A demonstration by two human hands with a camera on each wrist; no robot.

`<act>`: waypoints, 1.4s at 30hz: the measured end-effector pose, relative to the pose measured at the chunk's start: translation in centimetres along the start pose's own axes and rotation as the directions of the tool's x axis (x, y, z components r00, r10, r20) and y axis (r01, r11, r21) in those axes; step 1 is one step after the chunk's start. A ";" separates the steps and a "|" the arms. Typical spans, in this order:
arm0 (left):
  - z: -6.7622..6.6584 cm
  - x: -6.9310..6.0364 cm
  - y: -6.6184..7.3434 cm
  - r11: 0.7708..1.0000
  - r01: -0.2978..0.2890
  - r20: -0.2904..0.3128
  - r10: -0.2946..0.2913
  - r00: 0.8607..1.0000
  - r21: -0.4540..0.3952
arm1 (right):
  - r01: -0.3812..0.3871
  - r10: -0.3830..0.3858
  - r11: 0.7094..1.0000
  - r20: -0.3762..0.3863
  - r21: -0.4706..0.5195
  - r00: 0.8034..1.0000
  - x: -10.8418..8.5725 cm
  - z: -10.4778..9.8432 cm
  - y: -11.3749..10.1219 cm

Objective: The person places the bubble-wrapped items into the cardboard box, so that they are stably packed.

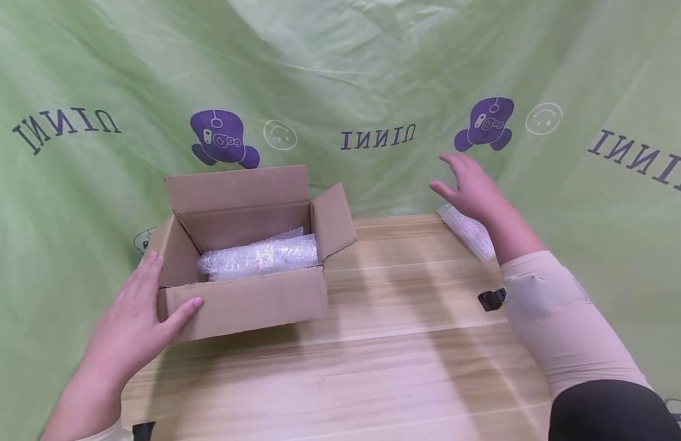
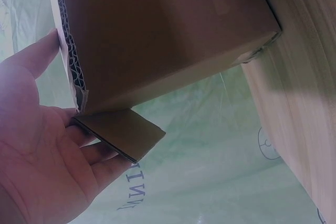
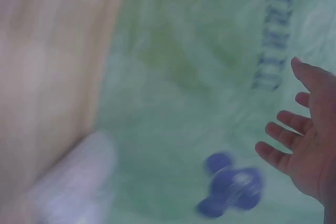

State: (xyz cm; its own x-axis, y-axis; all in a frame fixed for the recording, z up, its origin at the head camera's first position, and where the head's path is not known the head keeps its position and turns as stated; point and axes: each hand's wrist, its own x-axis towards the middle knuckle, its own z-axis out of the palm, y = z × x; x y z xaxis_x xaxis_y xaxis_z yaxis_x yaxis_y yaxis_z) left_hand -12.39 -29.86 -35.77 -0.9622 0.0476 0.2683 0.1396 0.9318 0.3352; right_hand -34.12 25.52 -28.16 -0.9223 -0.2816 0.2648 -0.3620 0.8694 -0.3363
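An opened cardboard box (image 1: pixel 252 309) stands at the left of the table with its flaps up or folded outward. Inside lie bubble-wrapped bundles (image 1: pixel 263 257); how many is hard to tell. My left hand (image 1: pixel 131 312) grips the box's near left corner, thumb at the front panel and fingers along the left side. In the left wrist view those fingers pass behind a small side flap (image 2: pixel 123 132). Raised in the air, my right hand (image 1: pixel 475 193) holds nothing, fingers spread. Below it another bubble-wrapped roll (image 1: pixel 468 231) lies at the table's far right edge, partly hidden by the forearm.
A wooden table (image 1: pixel 384 367) carries everything. Behind it hangs a green printed curtain (image 1: pixel 373 73), close to the far edge. A small black clip-like object (image 1: pixel 490 300) sits by the right sleeve, and another dark piece (image 1: pixel 144 430) is at the near left.
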 end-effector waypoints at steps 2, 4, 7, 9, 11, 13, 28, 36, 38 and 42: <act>0.0 0.0 0.0 1.000 0.001 -0.001 -0.001 1.000 0.001 | -0.027 0.027 1.000 -0.004 -0.011 1.000 -0.6 0.7 1.7; 0.0 0.0 0.1 1.000 0.003 -0.001 -0.003 1.000 0.002 | -0.053 0.053 0.998 -0.006 -0.023 0.999 -1.3 1.6 3.4; 0.1 -0.1 0.1 1.000 0.004 0.001 -0.004 1.000 0.006 | -0.089 0.089 0.995 -0.002 -0.050 0.996 -2.2 3.0 5.9; 0.1 -0.2 0.1 1.000 0.002 -0.001 -0.002 1.000 0.000 | -0.121 0.121 0.991 0.005 -0.059 0.993 -2.7 4.0 7.5; 0.0 -0.2 0.1 1.000 -0.001 -0.005 0.001 1.000 -0.005 | -0.148 0.150 0.987 0.018 -0.068 0.989 -3.2 5.0 8.8; 0.0 -0.1 0.0 1.000 -0.007 -0.012 0.007 1.000 -0.009 | -0.183 0.186 0.981 0.040 -0.070 0.982 -3.8 6.1 9.8; 0.0 0.0 0.3 1.000 -0.018 -0.018 0.018 1.000 0.007 | -0.281 0.309 0.940 0.138 -0.193 0.941 -6.9 10.3 12.0; -0.2 0.0 0.3 1.000 -0.013 -0.021 0.013 1.000 0.007 | -0.300 0.326 0.934 0.118 -0.196 0.938 -6.7 10.6 13.1; -0.2 0.0 0.3 1.000 -0.015 -0.023 0.015 1.000 0.009 | -0.295 0.324 0.935 0.130 -0.198 0.937 -6.7 10.8 13.2; -0.1 -0.1 0.3 1.000 -0.015 -0.024 0.015 1.000 0.012 | -0.302 0.326 0.938 0.133 -0.171 0.936 -6.6 11.0 13.2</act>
State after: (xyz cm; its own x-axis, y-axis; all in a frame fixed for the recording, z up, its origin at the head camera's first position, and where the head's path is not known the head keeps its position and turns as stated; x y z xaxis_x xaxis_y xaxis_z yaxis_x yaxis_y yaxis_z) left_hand -12.26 -29.65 -35.58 -0.9540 0.0527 0.2953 0.1507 0.9353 0.3201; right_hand -34.33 34.40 -44.34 -0.9993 -0.0341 0.0178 -0.0374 0.9698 -0.2412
